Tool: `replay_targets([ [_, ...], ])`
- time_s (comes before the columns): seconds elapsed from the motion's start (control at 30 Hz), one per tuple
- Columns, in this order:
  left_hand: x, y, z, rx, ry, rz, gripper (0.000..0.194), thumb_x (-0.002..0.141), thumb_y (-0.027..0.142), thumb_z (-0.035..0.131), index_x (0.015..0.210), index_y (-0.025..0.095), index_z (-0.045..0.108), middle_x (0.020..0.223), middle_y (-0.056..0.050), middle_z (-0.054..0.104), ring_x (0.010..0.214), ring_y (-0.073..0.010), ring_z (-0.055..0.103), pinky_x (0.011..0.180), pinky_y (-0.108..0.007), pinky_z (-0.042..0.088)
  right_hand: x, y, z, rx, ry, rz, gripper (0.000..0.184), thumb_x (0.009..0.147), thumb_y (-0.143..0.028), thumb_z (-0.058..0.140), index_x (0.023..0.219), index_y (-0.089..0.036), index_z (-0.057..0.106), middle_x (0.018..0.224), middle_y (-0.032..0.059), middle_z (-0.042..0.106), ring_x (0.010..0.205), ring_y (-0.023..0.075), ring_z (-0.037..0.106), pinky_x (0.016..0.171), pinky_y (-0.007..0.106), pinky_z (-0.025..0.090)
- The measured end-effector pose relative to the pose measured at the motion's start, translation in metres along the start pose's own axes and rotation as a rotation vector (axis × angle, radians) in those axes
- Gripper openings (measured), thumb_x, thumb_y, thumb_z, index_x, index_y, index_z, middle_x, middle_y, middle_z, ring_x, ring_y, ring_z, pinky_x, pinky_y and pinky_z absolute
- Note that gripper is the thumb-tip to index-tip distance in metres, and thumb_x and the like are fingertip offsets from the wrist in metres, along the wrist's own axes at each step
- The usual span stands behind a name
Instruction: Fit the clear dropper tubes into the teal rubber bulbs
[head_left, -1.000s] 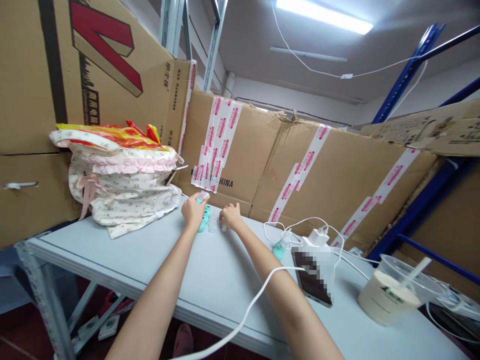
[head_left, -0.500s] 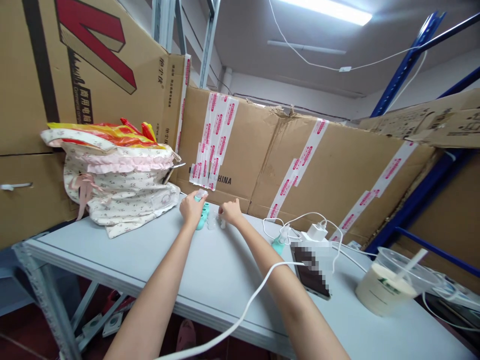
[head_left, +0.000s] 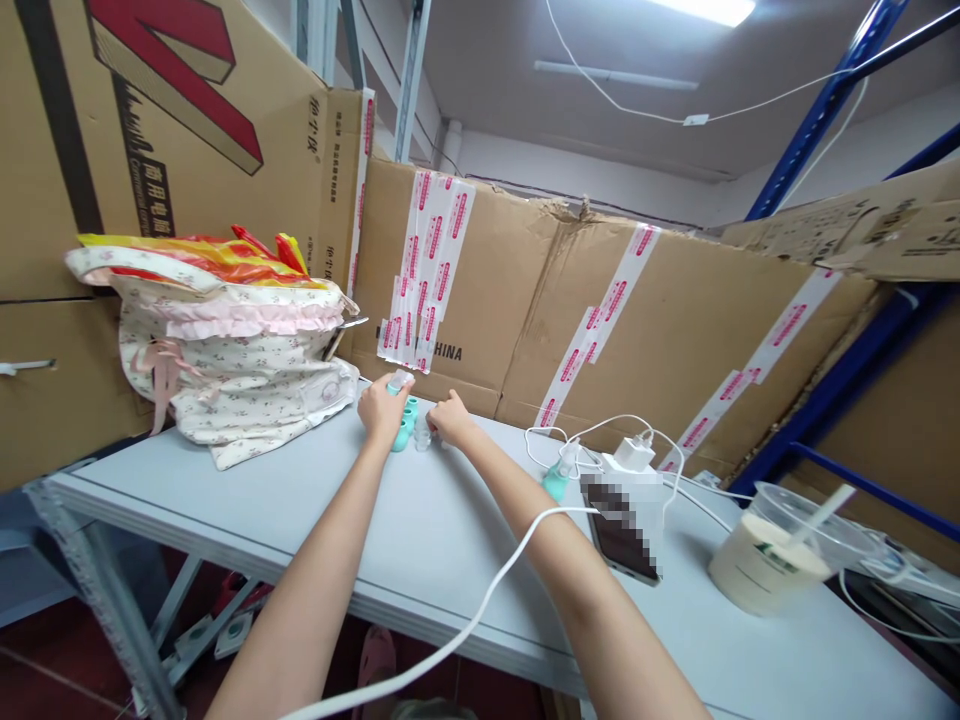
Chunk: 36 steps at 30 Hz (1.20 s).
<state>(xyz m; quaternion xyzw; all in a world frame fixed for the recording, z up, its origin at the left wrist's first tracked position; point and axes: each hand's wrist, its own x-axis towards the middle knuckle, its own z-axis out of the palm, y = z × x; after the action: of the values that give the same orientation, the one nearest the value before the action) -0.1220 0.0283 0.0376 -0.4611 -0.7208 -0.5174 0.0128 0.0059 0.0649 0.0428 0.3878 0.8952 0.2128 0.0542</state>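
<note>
Both my arms reach to the far side of a pale grey table point(head_left: 225, 500). My left hand point(head_left: 381, 408) is closed round a small teal bottle with a clear cap point(head_left: 399, 381). Just right of it stand more small teal bottles point(head_left: 406, 424) and a clear cap or vial point(head_left: 424, 436). My right hand point(head_left: 451, 418) rests beside that clear piece with fingers curled, pinching something too small to make out.
A floral cloth bag point(head_left: 232, 370) with a red-yellow plastic bag lies at the left. Taped cardboard boxes point(head_left: 637, 340) wall the table's back. At the right are a phone point(head_left: 619, 535), a white charger point(head_left: 632, 455) with cables, another teal bottle point(head_left: 556, 482) and a lidded drink cup point(head_left: 772, 565).
The view has drifted slightly; both hands stay at the small bottles, my right hand edging a little left toward the clear piece.
</note>
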Motion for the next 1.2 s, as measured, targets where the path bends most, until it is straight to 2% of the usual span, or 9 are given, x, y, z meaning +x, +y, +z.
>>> replay_targets([
  [0.13,0.000,0.001,0.000,0.014,0.002,-0.009,0.036,0.073,0.048,0.054,0.096,0.024,0.065,0.088,-0.009,0.068,0.081,-0.0238,0.059,0.065,-0.028,0.037,0.002,0.000,0.000,0.001,-0.023,0.018,0.018,0.076,-0.015,0.052,0.080,-0.018,0.069,0.088,0.0118,0.068,0.078,0.0205,0.062,0.088,0.037,0.018],
  [0.43,0.000,0.000,0.000,0.011,-0.032,0.009,0.036,0.072,0.049,0.055,0.095,0.024,0.066,0.086,-0.009,0.068,0.080,-0.0255,0.059,0.063,-0.029,0.035,0.003,0.005,0.003,0.060,-0.033,0.058,0.017,0.071,-0.012,0.057,0.080,-0.021,0.069,0.087,0.0103,0.068,0.080,0.0203,0.062,0.088,0.037,0.019],
  [0.6,0.001,-0.001,0.000,-0.005,-0.044,0.023,0.037,0.071,0.050,0.055,0.094,0.023,0.066,0.085,-0.010,0.068,0.079,-0.0258,0.058,0.061,-0.029,0.033,-0.001,0.012,0.000,0.105,0.024,0.081,0.016,0.070,-0.011,0.059,0.078,-0.021,0.069,0.084,0.0088,0.069,0.081,0.0204,0.062,0.088,0.038,0.022],
  [0.67,0.001,-0.001,0.000,-0.009,-0.061,0.038,0.038,0.071,0.051,0.054,0.094,0.023,0.066,0.085,-0.010,0.068,0.079,-0.0261,0.058,0.061,-0.029,0.033,-0.004,0.018,-0.005,0.153,0.097,0.126,0.015,0.073,-0.014,0.058,0.083,-0.021,0.068,0.086,0.0080,0.069,0.085,0.0211,0.061,0.089,0.039,0.024],
  [0.73,0.000,0.000,0.000,-0.005,-0.098,0.093,0.036,0.071,0.050,0.053,0.091,0.024,0.067,0.083,-0.010,0.068,0.078,-0.0259,0.058,0.059,-0.028,0.032,-0.007,0.025,-0.011,0.365,0.250,0.200,0.018,0.078,-0.021,0.055,0.092,-0.022,0.065,0.091,0.0065,0.068,0.088,0.0203,0.061,0.087,0.038,0.030],
  [0.8,-0.002,0.001,0.000,0.003,-0.148,0.193,0.032,0.072,0.048,0.053,0.086,0.024,0.068,0.080,-0.009,0.068,0.076,-0.0253,0.058,0.058,-0.028,0.031,-0.011,0.032,-0.015,0.754,0.397,0.254,0.025,0.082,-0.027,0.050,0.104,-0.022,0.061,0.095,0.0049,0.068,0.084,0.0172,0.062,0.082,0.033,0.038],
  [0.9,-0.007,0.005,0.001,-0.012,-0.224,0.351,0.027,0.071,0.046,0.055,0.077,0.023,0.068,0.076,-0.007,0.068,0.075,-0.0240,0.059,0.057,-0.027,0.031,-0.018,0.039,-0.013,1.260,0.422,0.236,0.033,0.080,-0.033,0.052,0.109,-0.020,0.059,0.092,0.0043,0.068,0.073,0.0141,0.063,0.074,0.029,0.044],
  [1.07,-0.009,0.008,0.003,-0.148,-0.344,0.431,0.025,0.065,0.043,0.061,0.076,0.022,0.069,0.075,-0.005,0.068,0.074,-0.0215,0.059,0.061,-0.026,0.035,-0.036,0.037,-0.001,1.500,0.371,0.241,0.024,0.067,-0.035,0.063,0.079,-0.015,0.070,0.073,0.0041,0.068,0.069,0.0156,0.063,0.074,0.029,0.044],
  [1.2,-0.007,0.006,0.007,-0.377,-0.500,0.385,0.029,0.061,0.040,0.064,0.081,0.020,0.071,0.077,-0.003,0.068,0.077,-0.0199,0.060,0.067,-0.026,0.039,-0.056,0.032,-0.002,1.638,0.336,0.296,0.030,0.062,-0.038,0.067,0.080,-0.014,0.068,0.072,0.0055,0.068,0.074,0.0173,0.063,0.070,0.027,0.040],
])
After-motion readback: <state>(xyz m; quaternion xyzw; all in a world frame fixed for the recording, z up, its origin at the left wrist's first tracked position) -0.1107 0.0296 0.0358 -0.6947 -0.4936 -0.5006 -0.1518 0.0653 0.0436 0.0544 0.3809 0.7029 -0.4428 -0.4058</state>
